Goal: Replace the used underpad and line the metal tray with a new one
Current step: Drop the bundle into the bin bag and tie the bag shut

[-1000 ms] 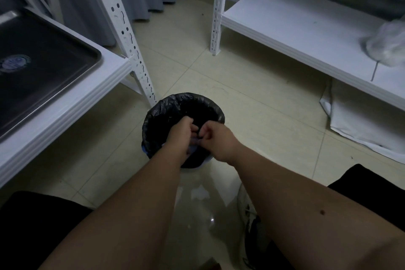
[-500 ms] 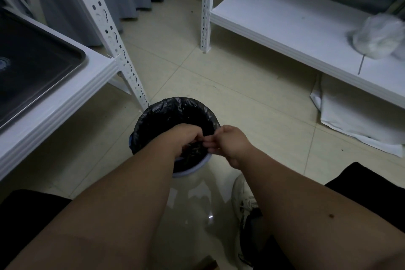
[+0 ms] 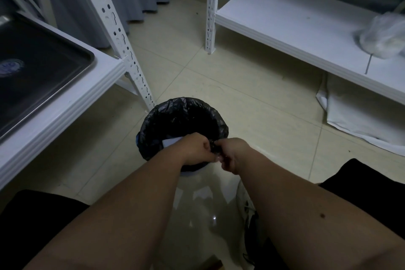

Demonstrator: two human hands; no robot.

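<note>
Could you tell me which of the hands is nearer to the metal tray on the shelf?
Left. The left hand is over the bin's near rim, on the metal tray side; the right hand is just beyond it.

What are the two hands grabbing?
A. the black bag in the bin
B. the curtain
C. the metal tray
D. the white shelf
A: the left hand and right hand both pinch the near edge of the black bag lining the bin.
</note>
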